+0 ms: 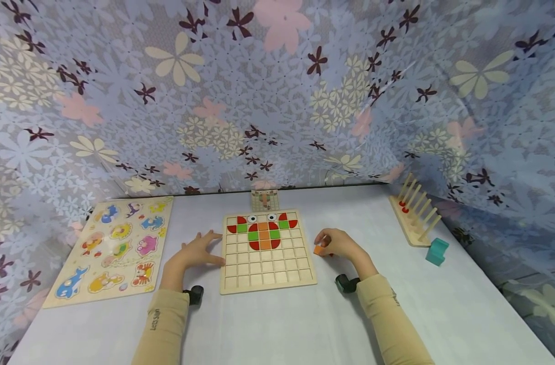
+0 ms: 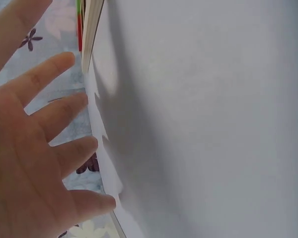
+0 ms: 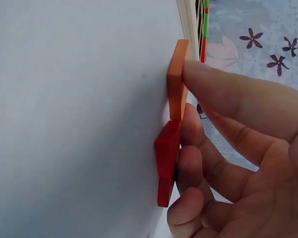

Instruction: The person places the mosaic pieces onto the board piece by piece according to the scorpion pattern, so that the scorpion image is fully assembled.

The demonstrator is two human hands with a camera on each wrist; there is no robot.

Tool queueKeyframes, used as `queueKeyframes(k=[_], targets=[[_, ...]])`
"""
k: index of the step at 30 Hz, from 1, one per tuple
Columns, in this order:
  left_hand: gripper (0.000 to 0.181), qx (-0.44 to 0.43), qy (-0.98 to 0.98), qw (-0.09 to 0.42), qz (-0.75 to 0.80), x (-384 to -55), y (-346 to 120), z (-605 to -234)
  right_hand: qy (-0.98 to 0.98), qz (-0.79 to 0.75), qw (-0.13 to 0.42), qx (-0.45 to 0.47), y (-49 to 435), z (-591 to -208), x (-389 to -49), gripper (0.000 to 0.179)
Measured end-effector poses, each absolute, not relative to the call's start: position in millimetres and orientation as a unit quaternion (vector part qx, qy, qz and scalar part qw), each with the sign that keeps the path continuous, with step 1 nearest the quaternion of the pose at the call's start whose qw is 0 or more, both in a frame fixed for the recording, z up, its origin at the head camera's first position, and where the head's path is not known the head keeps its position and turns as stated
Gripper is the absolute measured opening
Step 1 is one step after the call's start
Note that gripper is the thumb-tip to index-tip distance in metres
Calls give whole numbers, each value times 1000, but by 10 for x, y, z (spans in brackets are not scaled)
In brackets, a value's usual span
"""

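Note:
A wooden grid board [image 1: 268, 280] lies flat with red, green and orange tiles and two eye tiles laid out across its upper rows. My left hand [image 1: 195, 253] is at the board's left edge; in the left wrist view its fingers [image 2: 69, 114] are spread and hold nothing. Right of the board, my right hand [image 1: 345, 245] has curled fingers and grips an orange tile [image 3: 177, 79] at the fingertips. A red tile [image 3: 168, 153] sits against the lower fingers, end to end with the orange one. Whether these tiles touch the table cannot be told.
A small pattern card [image 1: 265, 201] stands behind the board. On the left lies a sea-animal puzzle board [image 1: 88, 274]. To the right are a wooden peg rack [image 1: 412, 223] with red beads and a teal block [image 1: 437, 252]. Floral cloth [image 1: 277, 126] hangs behind the table.

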State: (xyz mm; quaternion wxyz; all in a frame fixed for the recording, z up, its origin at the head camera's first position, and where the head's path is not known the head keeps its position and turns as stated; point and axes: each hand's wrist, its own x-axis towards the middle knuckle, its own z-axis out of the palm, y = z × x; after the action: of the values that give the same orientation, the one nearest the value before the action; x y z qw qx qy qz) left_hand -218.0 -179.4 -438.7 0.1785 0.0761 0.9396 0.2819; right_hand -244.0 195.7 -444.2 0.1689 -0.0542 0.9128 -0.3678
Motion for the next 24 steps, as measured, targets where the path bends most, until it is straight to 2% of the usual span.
queueKeyframes(k=[7, 15, 24], targets=[[83, 77, 937, 181, 288, -2218, -1824, -4393, 912, -369, 160, -79, 1905, -4437, -2457, 23], [85, 77, 935, 185, 293, -2267, -1781, -4430, 898, -429, 60, -80, 1645, -4403, -2495, 31], [86, 60, 935, 184, 298, -2269, -1769, -4481, 875, -457, 86, -134, 1159, -4361, -2510, 16]])
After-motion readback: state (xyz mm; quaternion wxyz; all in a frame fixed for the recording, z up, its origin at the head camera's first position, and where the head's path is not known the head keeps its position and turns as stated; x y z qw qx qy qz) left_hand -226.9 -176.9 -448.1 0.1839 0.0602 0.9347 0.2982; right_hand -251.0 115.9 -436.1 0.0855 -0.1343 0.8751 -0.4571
